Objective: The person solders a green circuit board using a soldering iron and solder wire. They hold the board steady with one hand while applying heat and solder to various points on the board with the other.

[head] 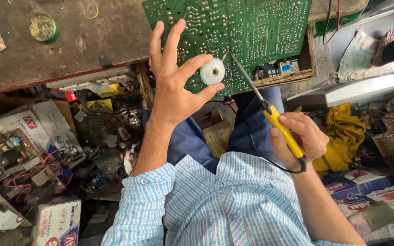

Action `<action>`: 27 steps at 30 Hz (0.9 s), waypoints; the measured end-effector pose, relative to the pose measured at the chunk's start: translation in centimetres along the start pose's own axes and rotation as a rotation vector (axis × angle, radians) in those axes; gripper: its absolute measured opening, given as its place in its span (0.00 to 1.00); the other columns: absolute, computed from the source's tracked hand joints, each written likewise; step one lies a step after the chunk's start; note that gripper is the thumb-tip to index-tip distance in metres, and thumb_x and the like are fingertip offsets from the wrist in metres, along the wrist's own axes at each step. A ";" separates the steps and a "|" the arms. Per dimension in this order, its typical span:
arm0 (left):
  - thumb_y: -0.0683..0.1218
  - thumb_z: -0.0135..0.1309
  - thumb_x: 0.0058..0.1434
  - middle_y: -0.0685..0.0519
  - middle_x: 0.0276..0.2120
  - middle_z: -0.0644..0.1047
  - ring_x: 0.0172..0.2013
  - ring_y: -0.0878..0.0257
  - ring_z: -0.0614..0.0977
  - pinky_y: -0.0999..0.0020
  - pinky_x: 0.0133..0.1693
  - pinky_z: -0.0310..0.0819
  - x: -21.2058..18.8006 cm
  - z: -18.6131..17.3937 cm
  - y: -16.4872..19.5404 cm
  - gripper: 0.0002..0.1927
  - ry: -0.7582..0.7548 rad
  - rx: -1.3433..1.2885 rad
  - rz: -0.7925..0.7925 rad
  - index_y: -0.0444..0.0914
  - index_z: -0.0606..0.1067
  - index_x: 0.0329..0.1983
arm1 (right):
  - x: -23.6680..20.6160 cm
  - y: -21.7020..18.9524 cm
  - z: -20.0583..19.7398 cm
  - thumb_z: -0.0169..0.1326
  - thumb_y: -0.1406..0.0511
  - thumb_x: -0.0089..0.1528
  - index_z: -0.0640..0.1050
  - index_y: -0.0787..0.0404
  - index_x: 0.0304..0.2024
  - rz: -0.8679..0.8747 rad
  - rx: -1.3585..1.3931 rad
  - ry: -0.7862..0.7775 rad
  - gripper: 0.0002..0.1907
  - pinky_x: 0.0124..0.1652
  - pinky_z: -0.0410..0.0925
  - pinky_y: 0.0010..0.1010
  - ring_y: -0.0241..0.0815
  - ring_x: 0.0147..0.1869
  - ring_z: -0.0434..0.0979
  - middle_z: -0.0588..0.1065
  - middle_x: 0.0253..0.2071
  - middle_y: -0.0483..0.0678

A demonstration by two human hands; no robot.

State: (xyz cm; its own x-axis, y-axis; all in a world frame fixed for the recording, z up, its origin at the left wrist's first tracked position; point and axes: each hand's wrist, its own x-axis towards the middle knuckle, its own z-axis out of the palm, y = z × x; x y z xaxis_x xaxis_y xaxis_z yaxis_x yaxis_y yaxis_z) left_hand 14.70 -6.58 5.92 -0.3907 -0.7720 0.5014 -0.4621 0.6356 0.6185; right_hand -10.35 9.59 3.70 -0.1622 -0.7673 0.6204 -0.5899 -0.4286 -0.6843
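Observation:
A large green circuit board lies solder side up at the edge of a worn workbench. My left hand is raised over the board's near left part, pinching a small white spool of solder wire between thumb and forefinger, the other fingers spread. A thin strand runs from the spool toward the board. My right hand grips a soldering iron by its yellow handle. Its metal tip touches the board just right of the spool. A black cord trails from the handle.
A round tin sits on the bench at top left. Below the bench lie cardboard boxes, an open circuit assembly with pink wires and scrap. A grey flat casing, yellow cloth and more boxes are at the right.

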 end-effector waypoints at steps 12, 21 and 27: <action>0.53 0.79 0.53 0.48 0.77 0.56 0.76 0.44 0.48 0.45 0.73 0.46 -0.5 0.5 -0.5 0.23 0.008 0.028 0.019 0.44 0.83 0.50 | -0.3 0.3 0.7 0.63 0.68 0.64 0.78 0.68 0.45 0.027 -0.019 0.007 0.11 0.29 0.64 0.21 0.36 0.30 0.75 0.80 0.40 0.57; 0.53 0.79 0.54 0.47 0.77 0.55 0.76 0.44 0.48 0.44 0.73 0.45 -0.6 0.6 -0.5 0.23 0.013 0.032 0.019 0.44 0.83 0.49 | -0.1 0.4 0.9 0.62 0.70 0.64 0.78 0.68 0.45 -0.007 -0.041 -0.007 0.09 0.30 0.66 0.23 0.39 0.32 0.76 0.79 0.40 0.57; 0.53 0.79 0.53 0.47 0.77 0.56 0.75 0.43 0.48 0.43 0.73 0.45 -0.5 0.6 -0.2 0.23 0.020 0.031 0.012 0.45 0.83 0.49 | 0.3 0.3 1.5 0.61 0.72 0.64 0.77 0.69 0.45 -0.102 -0.077 -0.006 0.09 0.31 0.68 0.27 0.44 0.33 0.77 0.78 0.38 0.57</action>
State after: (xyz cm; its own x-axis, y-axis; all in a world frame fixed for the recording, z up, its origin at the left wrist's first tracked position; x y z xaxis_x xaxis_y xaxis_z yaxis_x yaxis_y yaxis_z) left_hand 14.49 -6.35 5.13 -0.3802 -0.7641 0.5212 -0.4818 0.6446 0.5936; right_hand -9.42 8.53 3.08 -0.0936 -0.7243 0.6831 -0.6623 -0.4669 -0.5859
